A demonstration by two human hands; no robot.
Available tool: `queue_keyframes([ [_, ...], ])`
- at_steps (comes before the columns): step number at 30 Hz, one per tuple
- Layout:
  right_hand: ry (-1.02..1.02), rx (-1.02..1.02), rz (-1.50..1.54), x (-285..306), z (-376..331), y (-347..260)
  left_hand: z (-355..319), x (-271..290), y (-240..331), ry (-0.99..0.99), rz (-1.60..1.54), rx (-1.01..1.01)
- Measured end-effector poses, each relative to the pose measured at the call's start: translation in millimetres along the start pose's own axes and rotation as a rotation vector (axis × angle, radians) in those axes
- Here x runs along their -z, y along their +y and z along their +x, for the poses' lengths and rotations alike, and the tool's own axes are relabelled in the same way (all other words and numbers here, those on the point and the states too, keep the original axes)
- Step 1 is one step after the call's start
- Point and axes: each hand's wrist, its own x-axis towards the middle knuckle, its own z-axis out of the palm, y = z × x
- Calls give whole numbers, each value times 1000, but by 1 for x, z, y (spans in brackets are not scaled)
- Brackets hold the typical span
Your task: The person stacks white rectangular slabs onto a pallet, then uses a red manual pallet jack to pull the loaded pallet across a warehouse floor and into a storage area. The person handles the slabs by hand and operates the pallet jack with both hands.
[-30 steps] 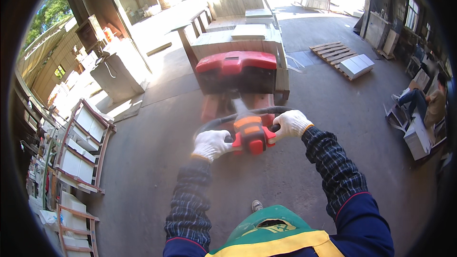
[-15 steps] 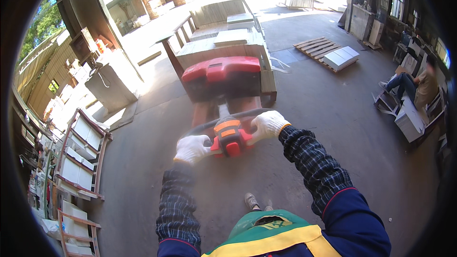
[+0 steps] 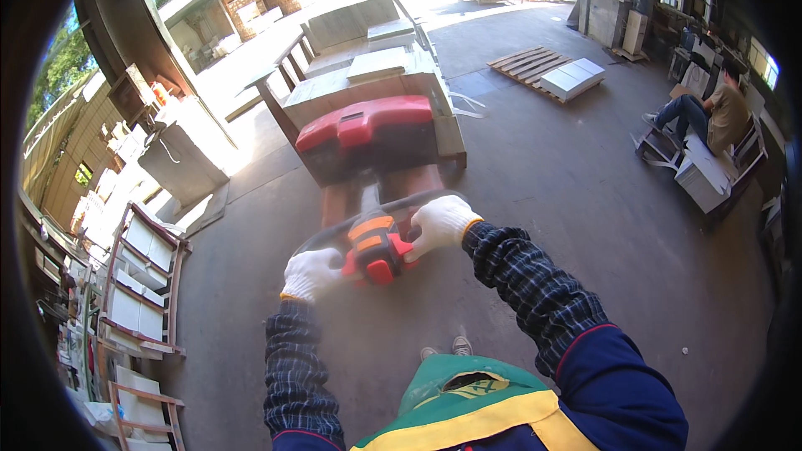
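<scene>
A red and black pallet truck point(image 3: 368, 129) stands in front of me, its handle reaching back toward my body. In a white knit glove, my left hand point(image 3: 312, 274) is closed around the left side of the control handle point(image 3: 376, 249). My right hand point(image 3: 443, 224), gloved alike, grips the handle's right side. The handle's head is black with orange panels and red parts. Beyond the truck's cover sits a load of pale slabs point(image 3: 380, 67) in a frame with wooden boards. The fingertips are partly hidden behind the handle.
A wooden pallet point(image 3: 526, 67) with white blocks point(image 3: 571, 78) lies ahead on the right. Farther right a person point(image 3: 725, 113) sits beside a white block. Racks of white slabs point(image 3: 138, 301) line the left. A grey cabinet point(image 3: 180, 159) stands near a column point(image 3: 154, 25).
The pallet truck, its load and both my hands have shifted left in the view. The pallet and seated person also appear farther left. My feet have changed position; both hands keep their grip.
</scene>
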Motion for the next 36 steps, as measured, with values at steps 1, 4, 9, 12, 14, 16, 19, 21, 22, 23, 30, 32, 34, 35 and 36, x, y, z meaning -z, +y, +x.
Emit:
queue_keyframes([
  [1, -6, -16, -4, -3, -7, -4, -7, -1, 0, 2, -7, -2],
  [4, -8, -25, 2, -5, -20, -11, -20, 0, 0, 32, 19, -40],
  [9, -3, -40, -44, -5, -47, -14, -37, -2, 13, 20, 4, -38],
  [12, 11, -37, -47, -9, -62, -21, -51, 0, 16, 17, 14, -48],
  [14, 30, -37, -37, -14, -72, -29, -65, 1, 16, 22, 11, -52],
  [16, 29, -42, -33, -17, -81, -36, -77, 2, 19, 8, 15, -45],
  [19, 10, -58, -33, -19, -100, -40, -94, 4, 27, -12, 21, -45],
  [21, 4, -59, -24, -19, -113, -42, -104, 4, 33, 10, 3, -64],
  [22, 8, -59, -26, -20, -118, -43, -109, 4, 36, 3, 6, -57],
  [23, 11, -58, -27, -18, -122, -46, -113, 6, 37, -4, 1, -52],
  [30, -14, -11, -29, -22, -158, -68, -155, 10, 42, 10, -22, -35],
  [32, 4, -6, -26, -23, -172, -69, -167, 9, 49, 11, -21, -36],
  [34, 17, -5, -24, -24, -186, -66, -176, 7, 61, 4, -21, -28],
  [35, 24, -4, -24, -24, -190, -67, -181, 8, 66, -5, -15, -16],
  [36, 35, -1, -26, -24, -196, -68, -185, 11, 71, -10, -7, -5],
])
